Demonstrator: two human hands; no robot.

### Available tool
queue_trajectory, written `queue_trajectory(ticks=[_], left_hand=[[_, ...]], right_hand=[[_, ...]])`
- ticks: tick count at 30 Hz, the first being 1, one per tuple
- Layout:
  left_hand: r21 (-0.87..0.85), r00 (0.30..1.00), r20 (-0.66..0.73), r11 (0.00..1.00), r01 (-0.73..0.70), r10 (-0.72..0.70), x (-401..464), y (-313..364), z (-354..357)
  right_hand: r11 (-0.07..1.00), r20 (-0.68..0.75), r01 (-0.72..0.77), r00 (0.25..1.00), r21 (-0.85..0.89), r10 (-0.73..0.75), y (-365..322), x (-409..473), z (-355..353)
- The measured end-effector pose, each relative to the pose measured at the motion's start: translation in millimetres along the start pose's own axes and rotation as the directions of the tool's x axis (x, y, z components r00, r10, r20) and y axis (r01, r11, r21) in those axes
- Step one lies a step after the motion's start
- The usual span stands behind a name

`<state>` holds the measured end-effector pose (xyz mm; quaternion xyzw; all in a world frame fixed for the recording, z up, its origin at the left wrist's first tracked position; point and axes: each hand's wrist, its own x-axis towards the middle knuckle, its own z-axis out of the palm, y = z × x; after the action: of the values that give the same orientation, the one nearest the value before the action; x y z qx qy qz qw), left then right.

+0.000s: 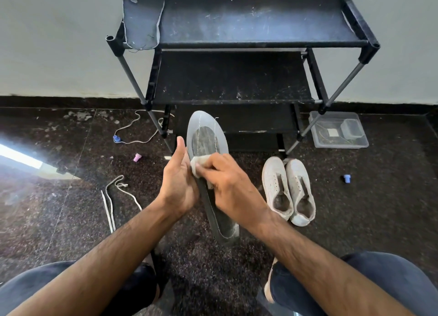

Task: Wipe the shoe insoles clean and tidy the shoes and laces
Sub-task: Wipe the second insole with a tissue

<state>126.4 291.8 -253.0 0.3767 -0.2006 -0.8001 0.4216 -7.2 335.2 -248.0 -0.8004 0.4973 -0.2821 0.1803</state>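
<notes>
From the head camera, the job looks to be somewhere in its middle. One insole [143,17] lies on the left end of the top shelf of the black shoe rack [260,19], its heel end overhanging the front rail, so it is probably wiped and set aside, though that is a judgement from where it sits. The second insole [206,135] is held up in front of the rack, toe end pointing away, and is being wiped now. The pair of white shoes [288,189] stands side by side on the floor to the right, near the rack's front leg, unlaced and without insoles as far as can be seen. Two laces are loose on the floor to the left: one lace [113,197] near the left forearm, another lace [137,130] farther back by the rack leg. Those, and refitting the insoles, seem to be what is left.

The left hand [179,185] grips the held insole along its left edge near the middle, thumb raised and fingers wrapped behind it. The right hand [231,185] is curled over a small pale cloth [198,165] and presses it onto the insole's upper face; how tightly the fingers close on the cloth is partly hidden.
</notes>
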Motion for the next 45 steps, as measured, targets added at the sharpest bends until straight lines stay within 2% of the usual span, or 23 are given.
queue_trajectory(ticks=[4, 6, 8, 11, 13, 15, 19, 22, 24, 26, 28, 30, 31, 34, 36, 38, 41, 45], left_hand=[[0.028, 1.0, -0.016, 0.999, 0.018, -0.018, -2, 1, -3], [0.037, 1.0, -0.011, 0.999, 0.028, -0.027, -2, -1, -1], [0.024, 1.0, -0.023, 1.0, 0.015, -0.015, -2, -2, 3], [-0.012, 0.999, 0.007, 0.999, 0.031, -0.031, -5, -9, 7], [-0.051, 0.995, 0.055, 0.995, 0.085, -0.082, -8, -17, 9], [-0.07, 0.988, 0.097, 0.989, 0.131, -0.124, -9, -21, 10], [-0.111, 0.995, 0.051, 0.989, 0.093, -0.088, -3, -11, 6], [-0.055, 0.998, -0.037, 0.997, 0.056, -0.058, 1, -3, 1], [-0.021, 0.995, -0.074, 0.998, 0.058, -0.059, 2, -4, 0], [-0.051, 0.995, -0.09, 0.998, 0.048, -0.052, 3, -5, 0], [-0.1, 0.997, -0.073, 0.995, 0.025, -0.032, 4, -5, 2], [-0.112, 0.999, -0.044, 0.994, 0.012, -0.017, 3, -5, 3], [-0.109, 0.999, -0.043, 0.994, 0.008, -0.013, 3, -6, 3], [-0.113, 0.998, -0.056, 0.993, -0.014, 0.008, 1, -7, 4], [-0.119, 0.998, -0.049, 0.992, -0.031, 0.026, 1, -6, 5], [-0.118, 0.999, -0.031, 0.992, -0.044, 0.04, 1, -3, 6], [-0.104, 0.999, -0.007, 0.994, -0.037, 0.036, 1, -4, 7], [-0.112, 0.999, -0.013, 0.993, -0.036, 0.035, 0, -6, 5]], right_hand=[[0.994, 0.157, 0.061, 0.985, 0.096, -0.075, 6, -1, -7], [0.986, 0.195, 0.041, 0.978, 0.164, -0.073, 13, 1, -17], [0.985, 0.103, 0.004, 0.994, 0.17, -0.021, 17, 4, -25], [0.998, -0.122, -0.067, 0.99, -0.018, 0.064, 23, 9, -27], [0.991, -0.179, -0.1, 0.98, -0.091, 0.082, 24, 13, -25], [0.99, -0.177, -0.096, 0.981, -0.105, 0.076, 22, 13, -22], [0.999, -0.021, 0.019, 1.0, -0.051, -0.02, 13, 6, -16], [0.995, 0.141, 0.104, 0.985, 0.002, -0.104, 8, 1, -12], [0.993, 0.235, 0.105, 0.965, 0.05, -0.114, 9, 2, -16], [0.983, 0.261, 0.01, 0.964, 0.183, -0.059, 14, 4, -28], [0.96, 0.135, -0.067, 0.99, 0.271, 0.031, 20, 7, -38], [0.978, -0.05, -0.086, 0.994, 0.191, 0.097, 24, 9, -38], [0.989, -0.098, -0.085, 0.99, 0.125, 0.098, 22, 10, -36], [0.999, -0.055, -0.011, 0.998, -0.041, 0.009, 8, 8, -22], [0.991, 0.018, 0.093, 0.996, -0.098, -0.091, 2, 6, -18], [0.979, 0.012, 0.139, 0.99, -0.147, -0.138, 6, 8, -21], [0.973, -0.09, 0.06, 0.993, -0.221, -0.082, 22, 11, -29], [0.959, -0.21, -0.171, 0.97, -0.227, 0.123, 52, 12, -39]])
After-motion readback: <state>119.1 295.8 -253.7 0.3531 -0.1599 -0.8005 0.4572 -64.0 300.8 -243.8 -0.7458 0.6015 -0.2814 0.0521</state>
